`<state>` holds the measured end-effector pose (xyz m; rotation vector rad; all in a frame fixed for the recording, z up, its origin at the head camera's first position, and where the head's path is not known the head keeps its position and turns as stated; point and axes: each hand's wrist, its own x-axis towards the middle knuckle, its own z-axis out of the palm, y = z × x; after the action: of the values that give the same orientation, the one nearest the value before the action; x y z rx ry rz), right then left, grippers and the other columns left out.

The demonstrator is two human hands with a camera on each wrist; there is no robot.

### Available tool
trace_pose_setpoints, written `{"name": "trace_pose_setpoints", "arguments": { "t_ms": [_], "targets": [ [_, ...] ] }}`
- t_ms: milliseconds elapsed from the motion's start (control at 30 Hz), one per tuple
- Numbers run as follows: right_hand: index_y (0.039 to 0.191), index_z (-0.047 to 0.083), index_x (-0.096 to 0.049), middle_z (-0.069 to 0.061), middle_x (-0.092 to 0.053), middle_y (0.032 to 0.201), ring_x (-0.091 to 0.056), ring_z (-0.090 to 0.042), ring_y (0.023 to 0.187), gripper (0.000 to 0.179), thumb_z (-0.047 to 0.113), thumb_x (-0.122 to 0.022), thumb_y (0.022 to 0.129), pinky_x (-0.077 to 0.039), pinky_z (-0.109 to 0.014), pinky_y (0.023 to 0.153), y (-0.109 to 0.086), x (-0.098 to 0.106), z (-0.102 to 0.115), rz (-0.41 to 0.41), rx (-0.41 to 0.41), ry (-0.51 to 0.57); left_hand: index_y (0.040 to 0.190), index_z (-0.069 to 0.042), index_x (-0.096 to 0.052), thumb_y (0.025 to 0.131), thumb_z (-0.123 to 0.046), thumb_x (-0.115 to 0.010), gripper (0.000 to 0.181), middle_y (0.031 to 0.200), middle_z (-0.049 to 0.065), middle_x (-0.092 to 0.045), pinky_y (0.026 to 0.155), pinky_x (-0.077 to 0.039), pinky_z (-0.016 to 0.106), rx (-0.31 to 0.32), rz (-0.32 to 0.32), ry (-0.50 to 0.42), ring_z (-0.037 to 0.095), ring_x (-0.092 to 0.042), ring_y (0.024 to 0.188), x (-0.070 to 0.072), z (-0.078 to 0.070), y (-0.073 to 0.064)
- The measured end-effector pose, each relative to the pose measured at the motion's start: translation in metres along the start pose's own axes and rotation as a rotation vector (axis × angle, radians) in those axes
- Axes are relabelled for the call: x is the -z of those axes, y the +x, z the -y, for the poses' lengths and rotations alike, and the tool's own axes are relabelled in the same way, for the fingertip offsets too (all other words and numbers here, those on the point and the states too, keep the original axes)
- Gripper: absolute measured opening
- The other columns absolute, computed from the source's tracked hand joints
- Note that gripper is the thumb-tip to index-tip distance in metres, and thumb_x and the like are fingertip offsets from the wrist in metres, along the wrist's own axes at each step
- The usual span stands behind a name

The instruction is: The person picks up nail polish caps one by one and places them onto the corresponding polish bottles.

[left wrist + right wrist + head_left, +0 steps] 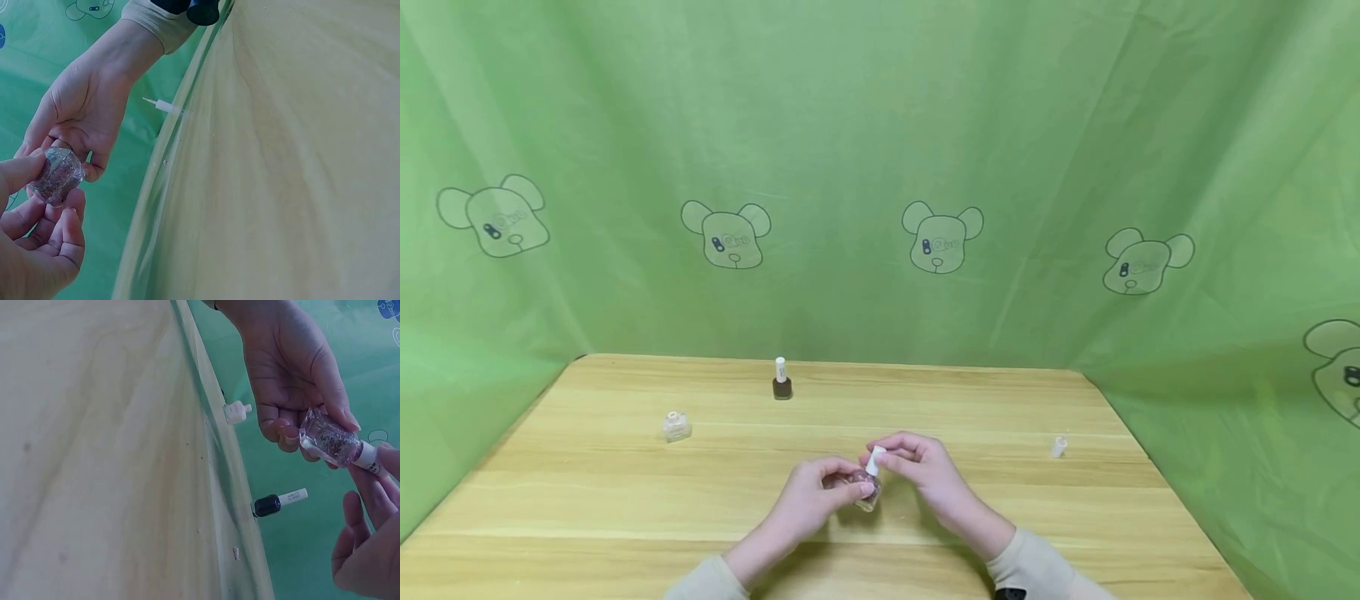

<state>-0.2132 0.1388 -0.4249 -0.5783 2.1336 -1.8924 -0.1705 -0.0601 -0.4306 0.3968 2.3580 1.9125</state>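
Note:
A small clear nail polish bottle with purplish glitter is held tilted above the front middle of the table. My left hand grips its body between thumb and fingers. My right hand pinches the white cap at the bottle's neck. In the right wrist view, the cap sits at the end of the bottle, with glitter showing through the glass. The left wrist view shows the bottle between both hands, its cap hidden there.
On the wooden table, a clear, pale bottle without a cap stands at left. A dark nail polish bottle with a white cap stands near the back edge. At right is a loose white cap with a brush. Green curtains surround the table.

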Motion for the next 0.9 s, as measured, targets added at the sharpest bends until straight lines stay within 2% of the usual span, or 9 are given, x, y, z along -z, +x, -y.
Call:
{"name": "trace_pose_setpoints", "arguments": {
  "t_ms": [133,267,367,433,533,700,800,900],
  "targets": [
    [0.105,-0.004,-0.065,-0.005,-0.076,0.097,-0.07,-0.011,0.09,0.028,0.013,-0.072,0.085,-0.043,-0.038,0.101,-0.001,-0.003,0.0,-0.073,-0.032,0.027,0.102,-0.001,-0.069,0.081,-0.021,-0.077,0.03,0.093,0.011,-0.072,0.064,-0.052,0.018,-0.012,0.001,0.0,0.008,-0.059,0.072,-0.002,0.0,-0.001],
    [0.09,0.008,-0.066,0.01,-0.073,0.08,-0.065,-0.009,0.081,0.014,0.01,-0.076,0.08,-0.046,-0.032,0.09,-0.002,-0.006,0.001,-0.127,-0.044,0.045,0.1,-0.001,-0.07,0.079,-0.021,-0.079,0.029,0.092,0.01,-0.072,0.064,-0.051,0.017,-0.014,0.003,0.01,0.007,-0.059,0.071,-0.003,0.001,-0.001],
    [0.085,0.013,-0.064,0.011,-0.069,0.077,-0.061,-0.008,0.076,0.015,0.009,-0.077,0.079,-0.046,-0.028,0.084,-0.003,-0.008,0.001,-0.148,-0.042,0.044,0.099,-0.002,-0.069,0.079,-0.021,-0.079,0.029,0.091,0.01,-0.071,0.064,-0.051,0.017,-0.01,0.003,0.015,0.007,-0.058,0.071,-0.004,0.001,-0.001],
    [0.086,0.012,-0.063,0.011,-0.068,0.077,-0.06,-0.008,0.076,0.015,0.008,-0.076,0.08,-0.044,-0.028,0.083,-0.002,-0.008,0.0,-0.144,-0.033,0.042,0.099,-0.002,-0.069,0.079,-0.021,-0.079,0.029,0.091,0.009,-0.071,0.063,-0.05,0.017,-0.009,0.0,0.012,0.007,-0.057,0.071,-0.004,0.002,0.0],
    [0.097,0.004,-0.064,0.011,-0.069,0.083,-0.062,-0.008,0.083,0.014,0.011,-0.07,0.086,-0.042,-0.031,0.09,-0.002,-0.007,-0.001,-0.11,-0.005,0.042,0.1,-0.003,-0.069,0.079,-0.021,-0.079,0.03,0.092,0.009,-0.071,0.064,-0.05,0.017,-0.005,-0.005,-0.003,0.007,-0.057,0.071,-0.003,0.003,0.0],
    [0.124,0.0,-0.059,0.001,-0.074,0.108,-0.063,-0.008,0.104,0.034,0.022,-0.052,0.1,-0.039,-0.04,0.098,-0.002,0.0,0.0,-0.002,0.034,0.004,0.103,-0.002,-0.069,0.081,-0.023,-0.077,0.032,0.094,0.011,-0.073,0.067,-0.053,0.019,0.0,-0.006,-0.015,0.009,-0.061,0.074,-0.001,0.005,0.002],
    [0.133,0.003,-0.054,-0.008,-0.069,0.122,-0.062,-0.008,0.113,0.038,0.023,-0.047,0.102,-0.036,-0.046,0.104,-0.002,0.004,0.002,0.084,0.058,-0.002,0.106,-0.001,-0.069,0.083,-0.025,-0.076,0.034,0.096,0.011,-0.073,0.07,-0.054,0.019,0.004,-0.001,-0.007,0.01,-0.063,0.078,-0.001,0.006,0.002],
    [0.137,0.002,-0.051,-0.008,-0.066,0.127,-0.062,-0.01,0.117,0.039,0.02,-0.048,0.102,-0.03,-0.052,0.112,0.0,0.007,0.002,0.158,0.076,0.017,0.108,-0.001,-0.069,0.084,-0.027,-0.075,0.036,0.098,0.011,-0.073,0.072,-0.054,0.02,0.011,-0.001,-0.007,0.011,-0.064,0.08,0.0,0.005,0.002]
  ]
}}
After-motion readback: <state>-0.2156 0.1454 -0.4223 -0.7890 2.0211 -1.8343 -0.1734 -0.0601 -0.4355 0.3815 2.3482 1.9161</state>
